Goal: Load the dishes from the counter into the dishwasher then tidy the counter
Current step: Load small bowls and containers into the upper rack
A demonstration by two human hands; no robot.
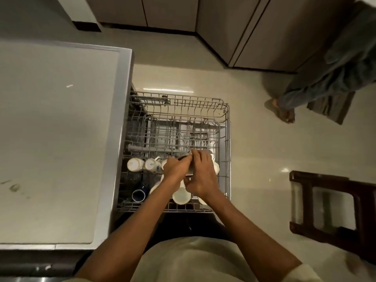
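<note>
The dishwasher's upper wire rack (pixel 225 110) is pulled out over the floor. White mugs (pixel 135 164) lie in its near half, with a dark blue cup (pixel 138 195) at the front left and a white bowl (pixel 181 197) near the front. Both my hands meet over the middle of the rack. My left hand (pixel 176 168) and my right hand (pixel 202 176) together grip a metal cup (pixel 190 171) that is mostly hidden between them. A thin wire handle (pixel 183 141) sticks out beyond my fingers. The rack's far half holds no dishes.
The grey counter top (pixel 57 139) fills the left side, bare except for a few smudges. A dark wooden stool (pixel 333 204) stands at the right. Another person's foot and trouser leg (pixel 284 110) are on the floor at the upper right. Cabinets (pixel 173 13) line the far wall.
</note>
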